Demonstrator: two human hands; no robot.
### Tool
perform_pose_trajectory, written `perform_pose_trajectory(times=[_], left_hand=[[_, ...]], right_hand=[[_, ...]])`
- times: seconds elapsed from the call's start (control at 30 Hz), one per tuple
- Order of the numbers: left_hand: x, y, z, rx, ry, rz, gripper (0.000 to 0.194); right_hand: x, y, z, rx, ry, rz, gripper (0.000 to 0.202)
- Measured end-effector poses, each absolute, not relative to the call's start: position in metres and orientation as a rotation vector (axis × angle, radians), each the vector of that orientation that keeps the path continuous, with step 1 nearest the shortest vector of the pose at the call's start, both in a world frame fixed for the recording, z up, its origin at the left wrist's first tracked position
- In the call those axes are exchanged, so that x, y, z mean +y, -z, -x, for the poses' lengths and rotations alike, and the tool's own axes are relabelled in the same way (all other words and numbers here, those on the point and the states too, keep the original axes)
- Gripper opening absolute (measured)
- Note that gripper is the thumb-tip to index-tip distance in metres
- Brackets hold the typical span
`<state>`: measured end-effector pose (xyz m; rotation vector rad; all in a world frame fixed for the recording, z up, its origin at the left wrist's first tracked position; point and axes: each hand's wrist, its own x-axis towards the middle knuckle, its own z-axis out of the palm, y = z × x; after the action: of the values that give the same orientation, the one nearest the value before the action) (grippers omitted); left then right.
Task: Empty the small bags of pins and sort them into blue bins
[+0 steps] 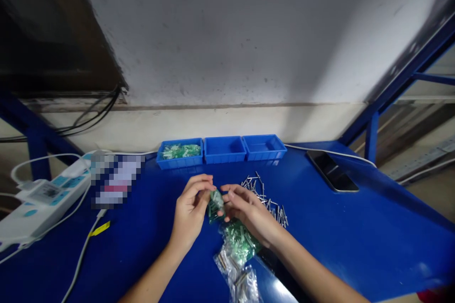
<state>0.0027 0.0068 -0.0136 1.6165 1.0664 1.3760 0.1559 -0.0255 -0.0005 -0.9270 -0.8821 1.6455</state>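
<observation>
A small clear plastic bag (215, 207) with green pieces inside hangs from my left hand (192, 202), thumb and fingers pinched at its top. Just to its right is my right hand (249, 206), fingers apart and curved, a fingertip at the bag's edge. Below them lies a pile of similar bags of green pieces (241, 241). Nearer to me are clear bags with metal pins (245, 284). Loose metal pins (279, 213) are scattered beyond and beside my right hand, which partly hides them.
Along the wall stand three blue trays: the left tray (181, 163) holds green-and-white pieces, the middle tray (225, 156) and right tray (266, 154) show bare bottoms. A phone (332, 171) lies right. A power strip (67, 184) and white cable (83, 241) occupy the left.
</observation>
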Motion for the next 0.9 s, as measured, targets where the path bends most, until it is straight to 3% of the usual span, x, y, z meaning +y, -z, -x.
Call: perform_pose_trajectory(times=[0.33,0.6,0.8,0.9], left_hand=[[0.006,0.019,-0.004,1.127,-1.307,-1.489,0.015],[0.011,0.002,0.002,1.107,-0.841,-1.439,0.031],[0.008,0.001,0.003,1.142,-0.838,-1.473,0.026],[0.009,0.003,0.003,1.175,-0.838,-1.425,0.029]], right_hand=[[-0.021,0.004,-0.163,-0.857,-1.438,1.028,0.035],[-0.024,0.014,-0.164,-1.374,-0.788,1.232,0.020],[-0.025,0.016,-0.160,-1.324,-0.782,1.246,0.024],[-0.020,0.016,-0.161,-1.266,-0.996,1.256,0.024]])
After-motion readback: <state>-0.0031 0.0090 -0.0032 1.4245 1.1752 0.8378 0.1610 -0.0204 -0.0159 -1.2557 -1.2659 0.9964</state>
